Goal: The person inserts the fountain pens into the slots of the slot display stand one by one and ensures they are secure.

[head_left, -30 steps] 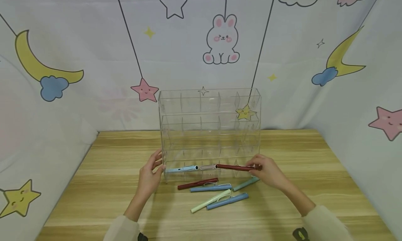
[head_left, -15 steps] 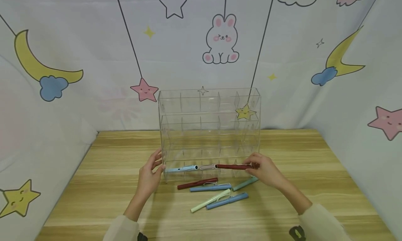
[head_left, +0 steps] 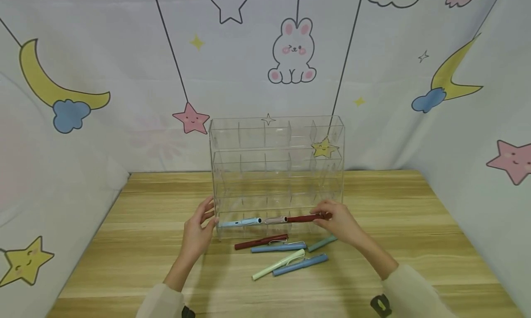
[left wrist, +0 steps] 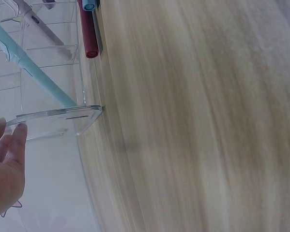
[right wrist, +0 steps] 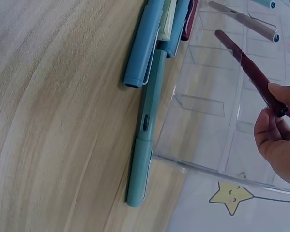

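Observation:
A clear acrylic display stand (head_left: pixel 252 163) with tiers of small compartments stands upright at the back of the table. My left hand (head_left: pixel 198 232) grips its left side panel, thumb and fingers pinching the edge in the left wrist view. With thumb and fingers, my right hand (head_left: pixel 338 223) pinches the capped end of a dark red pen (right wrist: pixel 251 70) at the stand's lowest tier. The pen slants, its other end by a divider. Left of it, a light blue pen (head_left: pixel 240 223) and a pinkish-grey pen (head_left: pixel 275 220) lie in that tier.
In front of the stand lie a second dark red pen (head_left: pixel 260 242), a blue pen (head_left: pixel 278 248), a pale green pen (head_left: pixel 278 265), another blue pen (head_left: pixel 300 265) and a teal pen (right wrist: pixel 144 150). Patterned white cloth (head_left: pixel 166 78) surrounds the wooden table (head_left: pixel 415 226).
My right hand has moved left along the lowest tier with the dark red pen. The left hand stays on the stand, and the loose pens have not moved.

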`<state>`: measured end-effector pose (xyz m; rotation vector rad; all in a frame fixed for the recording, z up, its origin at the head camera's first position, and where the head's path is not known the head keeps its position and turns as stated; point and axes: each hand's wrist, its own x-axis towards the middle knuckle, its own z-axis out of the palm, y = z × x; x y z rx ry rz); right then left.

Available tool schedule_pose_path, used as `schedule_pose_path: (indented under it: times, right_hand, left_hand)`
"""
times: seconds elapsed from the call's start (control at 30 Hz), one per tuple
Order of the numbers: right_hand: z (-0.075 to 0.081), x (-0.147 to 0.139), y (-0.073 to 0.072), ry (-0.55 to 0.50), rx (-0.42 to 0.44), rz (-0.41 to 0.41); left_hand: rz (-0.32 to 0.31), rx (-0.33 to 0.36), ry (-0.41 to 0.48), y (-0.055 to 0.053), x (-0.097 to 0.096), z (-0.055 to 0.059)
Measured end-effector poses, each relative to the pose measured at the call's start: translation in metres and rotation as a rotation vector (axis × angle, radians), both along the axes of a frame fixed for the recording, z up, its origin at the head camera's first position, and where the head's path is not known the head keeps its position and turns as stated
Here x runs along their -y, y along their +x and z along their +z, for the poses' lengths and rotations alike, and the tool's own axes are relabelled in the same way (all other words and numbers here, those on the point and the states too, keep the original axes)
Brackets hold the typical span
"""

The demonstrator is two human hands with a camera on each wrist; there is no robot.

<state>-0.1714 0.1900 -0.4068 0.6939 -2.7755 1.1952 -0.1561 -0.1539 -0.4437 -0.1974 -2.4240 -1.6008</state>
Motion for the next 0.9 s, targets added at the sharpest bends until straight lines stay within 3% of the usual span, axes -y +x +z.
schedule_pose_path:
  times: [0.53,0.9]
  right_hand:
    - [-0.014,0.023,-0.003,-0.033,-0.031,-0.019]
    - [-0.012,0.015,-0.004,-0.073,-0.007,-0.013]
  left_hand:
    - [0.006,-0.005,-0.012,-0.002,0.000,-0.003]
    - [0.009,0.004,-0.013,-0.002,0.000,-0.003]
